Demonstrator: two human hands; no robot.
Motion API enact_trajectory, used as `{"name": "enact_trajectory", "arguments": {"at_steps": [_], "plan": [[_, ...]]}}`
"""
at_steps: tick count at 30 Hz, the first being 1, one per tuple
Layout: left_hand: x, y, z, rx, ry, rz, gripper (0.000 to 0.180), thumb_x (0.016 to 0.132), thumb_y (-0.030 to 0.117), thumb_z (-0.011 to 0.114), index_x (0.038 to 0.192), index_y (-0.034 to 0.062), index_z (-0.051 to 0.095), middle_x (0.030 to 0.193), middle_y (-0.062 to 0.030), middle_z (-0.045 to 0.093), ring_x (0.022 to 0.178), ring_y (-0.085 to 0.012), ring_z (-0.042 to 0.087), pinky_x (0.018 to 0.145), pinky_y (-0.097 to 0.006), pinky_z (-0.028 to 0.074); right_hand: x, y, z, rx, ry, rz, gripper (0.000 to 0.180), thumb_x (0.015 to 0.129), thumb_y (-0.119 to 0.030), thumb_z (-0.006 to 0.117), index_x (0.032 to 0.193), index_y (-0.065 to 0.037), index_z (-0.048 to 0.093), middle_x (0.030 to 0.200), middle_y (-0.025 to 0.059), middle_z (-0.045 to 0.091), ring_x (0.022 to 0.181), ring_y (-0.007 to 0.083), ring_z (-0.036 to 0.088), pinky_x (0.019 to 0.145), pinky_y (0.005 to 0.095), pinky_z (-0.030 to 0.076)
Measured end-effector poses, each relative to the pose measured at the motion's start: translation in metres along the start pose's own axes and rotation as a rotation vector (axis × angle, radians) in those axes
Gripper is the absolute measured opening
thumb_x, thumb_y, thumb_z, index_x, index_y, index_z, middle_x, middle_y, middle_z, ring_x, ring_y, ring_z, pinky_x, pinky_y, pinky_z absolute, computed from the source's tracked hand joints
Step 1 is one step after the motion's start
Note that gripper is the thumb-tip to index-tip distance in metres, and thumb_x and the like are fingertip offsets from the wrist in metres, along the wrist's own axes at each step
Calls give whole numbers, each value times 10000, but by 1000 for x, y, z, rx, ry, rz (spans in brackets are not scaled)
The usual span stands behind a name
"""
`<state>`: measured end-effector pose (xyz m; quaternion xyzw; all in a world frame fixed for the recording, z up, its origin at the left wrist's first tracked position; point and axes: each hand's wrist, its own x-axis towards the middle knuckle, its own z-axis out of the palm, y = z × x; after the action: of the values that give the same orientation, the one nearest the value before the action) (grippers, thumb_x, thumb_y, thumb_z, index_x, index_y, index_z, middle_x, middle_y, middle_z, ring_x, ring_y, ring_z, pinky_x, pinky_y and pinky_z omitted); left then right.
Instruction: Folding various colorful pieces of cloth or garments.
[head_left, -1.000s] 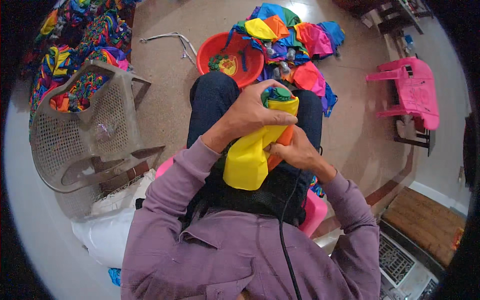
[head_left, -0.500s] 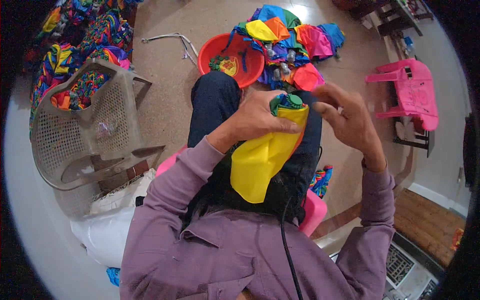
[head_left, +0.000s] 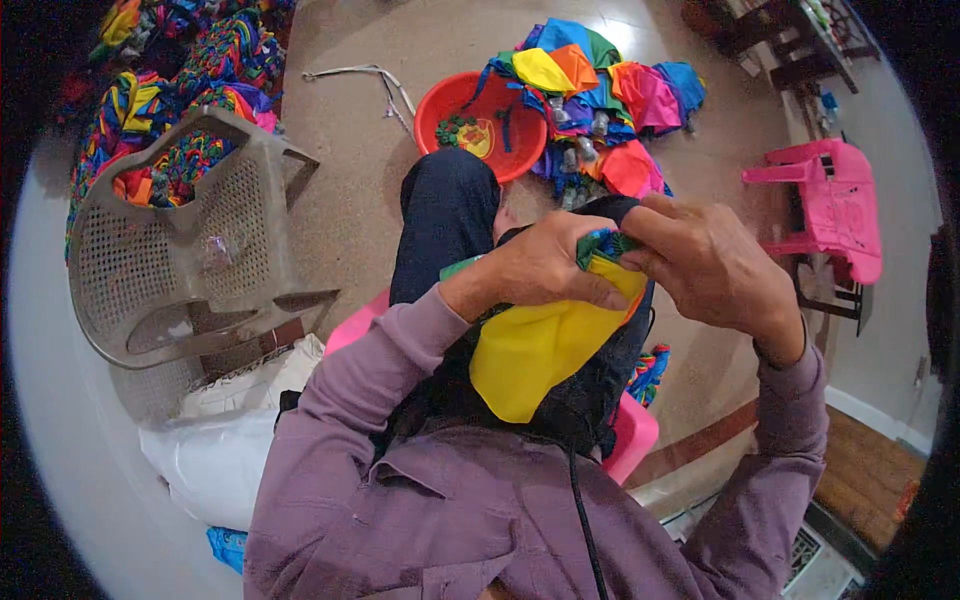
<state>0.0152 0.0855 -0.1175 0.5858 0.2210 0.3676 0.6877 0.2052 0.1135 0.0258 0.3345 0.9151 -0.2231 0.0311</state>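
Above my lap, my left hand [head_left: 545, 262] is closed around a bunched multicoloured cloth [head_left: 525, 350]. Its yellow panel hangs down over my thigh, with a sliver of orange at its right side. Gathered blue and green folds stick out at the top, between both hands. There a green ridged cap [head_left: 624, 243] shows in part. My right hand [head_left: 715, 260] pinches at this cap with thumb and forefinger; the fingers hide much of it.
A red basin [head_left: 433, 115] with small green caps stands past my knees. Beside it lies a heap of rainbow cloth [head_left: 640, 90]. A grey plastic chair [head_left: 110, 270] lies at the left, near more cloth piles [head_left: 225, 60]; a pink stool [head_left: 845, 210] is at the right.
My right hand has come down and inward onto the green cap, which showed fully before. My left hand and the cloth have shifted slightly right and down.
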Motion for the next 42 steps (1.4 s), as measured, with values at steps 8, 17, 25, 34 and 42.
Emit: {"name": "enact_trajectory", "arguments": {"at_steps": [8, 17, 25, 34, 42], "plan": [[3, -3, 6, 60, 19, 42, 389, 783, 274, 877, 996, 28, 662, 868, -44, 689, 820, -113, 613, 769, -320, 506, -5, 7, 16, 108, 58, 20, 197, 906, -118, 677, 894, -10, 512, 816, 196, 548, 798, 450, 576, 663, 517, 433], [3, 0, 16, 261, 98, 17, 383, 775, 297, 886, 1005, 55, 698, 935, -96, 733, 849, -168, 684, 784, -348, 524, -10, 11, 33, 172, 93, 237, 245, 949, -156, 632, 817, 10, 509, 707, 230, 466, 650, 416, 518, 589, 463, 393], [5, -3, 18, 301, 165, 98, 395, 778, 332, 888, 998, 60, 705, 926, -109, 733, 837, -203, 704, 771, -356, 525, -5, 11, 24, 55, -12, 365, 308, 930, -287, 694, 806, -29, 579, 694, 214, 563, 670, 444, 604, 591, 509, 456], [3, -2, 8, 293, 93, 32, 449, 794, 364, 880, 1025, 33, 683, 918, -101, 730, 861, -194, 703, 765, -361, 527, -5, 13, 11, 141, 108, 50, 226, 909, -156, 691, 898, 7, 535, 808, 225, 544, 773, 456, 573, 640, 490, 426], [5, -6, 11, 207, 134, 45, 387, 750, 314, 878, 917, 41, 660, 821, -141, 685, 760, -255, 661, 721, -381, 500, -2, 15, 20, 184, 60, 66, 217, 937, -156, 657, 894, 10, 525, 781, 229, 518, 755, 448, 562, 645, 493, 421]]}}
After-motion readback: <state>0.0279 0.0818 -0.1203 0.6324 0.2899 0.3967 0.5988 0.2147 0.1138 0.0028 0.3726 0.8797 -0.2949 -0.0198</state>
